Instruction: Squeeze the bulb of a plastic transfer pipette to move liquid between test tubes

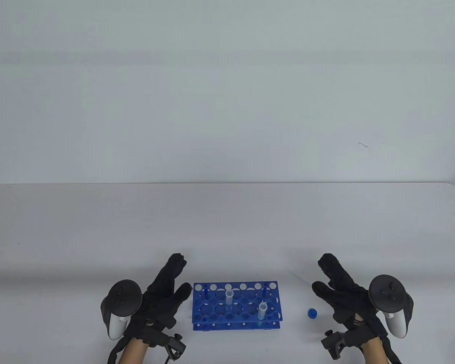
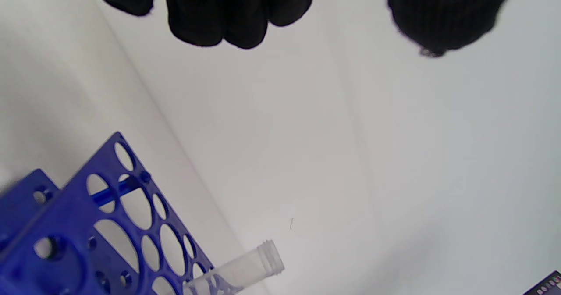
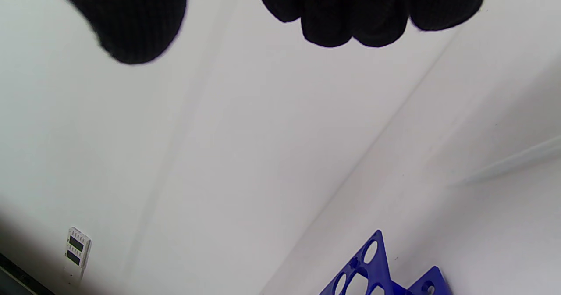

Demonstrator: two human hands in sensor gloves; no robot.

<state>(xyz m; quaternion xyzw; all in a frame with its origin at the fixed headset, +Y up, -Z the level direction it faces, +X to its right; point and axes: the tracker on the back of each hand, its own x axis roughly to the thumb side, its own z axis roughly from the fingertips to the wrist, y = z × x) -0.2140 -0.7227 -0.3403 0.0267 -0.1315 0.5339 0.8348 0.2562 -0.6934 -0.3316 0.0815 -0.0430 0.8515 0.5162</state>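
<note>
A blue test tube rack (image 1: pixel 212 290) stands near the table's front edge between my hands. Two clear open tubes stand in it, one in the middle (image 1: pixel 229 297) and one to the right front (image 1: pixel 262 310). A clear plastic pipette (image 1: pixel 298 276) lies faintly visible on the table right of the rack; it also shows in the right wrist view (image 3: pixel 513 161). My left hand (image 1: pixel 176 276) lies open and empty left of the rack. My right hand (image 1: pixel 328 276) lies open and empty right of the pipette. The left wrist view shows the rack (image 2: pixel 87 225) and one tube (image 2: pixel 245 266).
A small blue cap (image 1: pixel 312 313) lies on the table between the rack and my right hand. The white table (image 1: pixel 227 227) stretches far back to a white wall. The rack's corner (image 3: pixel 372 273) shows in the right wrist view.
</note>
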